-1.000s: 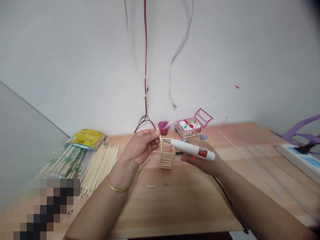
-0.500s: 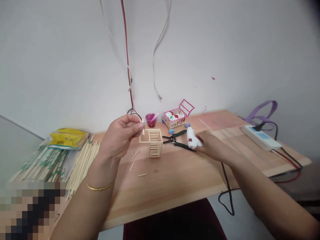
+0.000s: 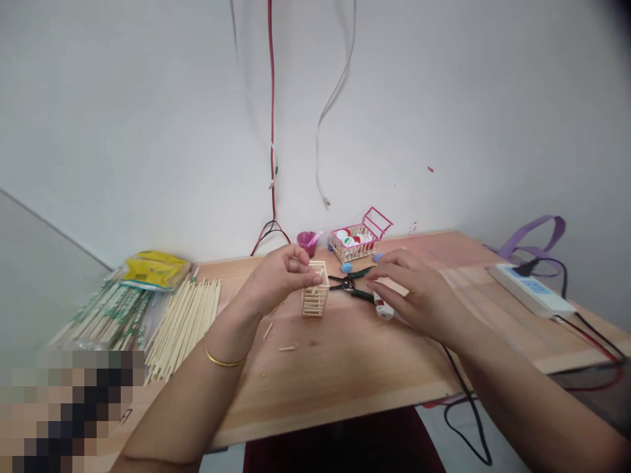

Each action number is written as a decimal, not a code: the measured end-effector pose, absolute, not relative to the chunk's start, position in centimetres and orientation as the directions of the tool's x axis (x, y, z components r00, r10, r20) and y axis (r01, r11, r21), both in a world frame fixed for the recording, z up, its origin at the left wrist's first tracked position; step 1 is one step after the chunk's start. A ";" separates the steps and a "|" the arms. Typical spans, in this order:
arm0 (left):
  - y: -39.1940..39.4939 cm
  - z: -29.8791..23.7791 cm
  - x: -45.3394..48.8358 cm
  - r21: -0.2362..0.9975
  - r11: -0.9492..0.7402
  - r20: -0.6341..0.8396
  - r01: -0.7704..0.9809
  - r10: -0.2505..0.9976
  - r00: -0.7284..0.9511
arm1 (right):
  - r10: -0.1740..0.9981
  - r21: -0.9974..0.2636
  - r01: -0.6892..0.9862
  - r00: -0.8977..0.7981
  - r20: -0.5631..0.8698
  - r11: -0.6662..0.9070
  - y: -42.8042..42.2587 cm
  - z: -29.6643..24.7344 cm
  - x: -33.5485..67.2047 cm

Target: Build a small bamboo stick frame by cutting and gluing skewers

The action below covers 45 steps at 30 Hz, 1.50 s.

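Observation:
A small lattice frame of wooden sticks (image 3: 314,305) stands on the table. My left hand (image 3: 280,279) is closed in a pinch at its upper left side; the short wooden stick seen there a moment earlier is hidden by my fingers. My right hand (image 3: 421,299) is open, fingers spread, just above a white glue gun (image 3: 384,307), which lies partly hidden under it. Black-handled pliers (image 3: 348,283) lie between my hands, behind the glue gun.
Loose sticks (image 3: 185,322), bagged sticks (image 3: 101,315) and a yellow packet (image 3: 155,269) lie left. Behind are a purple cup (image 3: 306,243) and a stick cart (image 3: 357,246) holding bottle caps. A power strip (image 3: 532,290) sits right; the black cord (image 3: 461,378) hangs over the front edge.
My right hand has let go of the glue gun, which now lies on the table, and its fingers have spread. My left hand has moved right, over to the stick frame. The view has shifted slightly.

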<state>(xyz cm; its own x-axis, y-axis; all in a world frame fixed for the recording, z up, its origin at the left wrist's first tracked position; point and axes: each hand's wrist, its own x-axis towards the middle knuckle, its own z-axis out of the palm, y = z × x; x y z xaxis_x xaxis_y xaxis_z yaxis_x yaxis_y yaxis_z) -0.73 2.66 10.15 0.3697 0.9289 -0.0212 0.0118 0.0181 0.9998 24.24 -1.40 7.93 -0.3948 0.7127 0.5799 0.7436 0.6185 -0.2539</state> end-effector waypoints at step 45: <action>2.6 9.4 0.0 0.919 -0.310 0.244 0.243 0.933 0.264 | 0.524 -0.073 0.632 -0.567 0.635 0.772 3.3 9.3 16.9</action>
